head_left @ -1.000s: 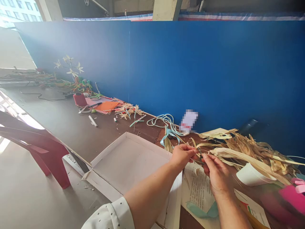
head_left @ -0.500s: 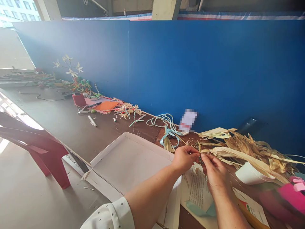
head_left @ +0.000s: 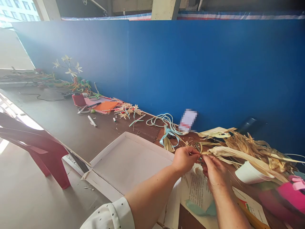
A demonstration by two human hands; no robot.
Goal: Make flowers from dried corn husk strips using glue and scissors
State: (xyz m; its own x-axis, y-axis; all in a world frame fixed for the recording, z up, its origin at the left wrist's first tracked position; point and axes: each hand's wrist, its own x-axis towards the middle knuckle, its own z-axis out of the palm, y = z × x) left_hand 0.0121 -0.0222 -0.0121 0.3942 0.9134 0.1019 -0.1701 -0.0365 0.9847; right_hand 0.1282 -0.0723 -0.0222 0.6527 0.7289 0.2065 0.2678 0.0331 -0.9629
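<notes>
My left hand and my right hand meet over the table's right part, both pinching a small bunch of dried straw-like strips with short tips sticking up between the fingertips. The fingers of both hands are pressed together on it. Just right of the hands lies a big pile of dried leaf strips. A printed paper sheet lies under my hands. A flat white cardboard box lid sits to the left of my left hand.
A white paper cup lies tipped by the pile. Pale blue ribbon lies behind the lid. Farther left are a white marker, orange paper, straw flowers and a red chair. A blue partition backs the table.
My hands have drawn closer together, the fingertips now touching around the small bunch. The strip tips between them have shifted slightly; everything else on the table is still.
</notes>
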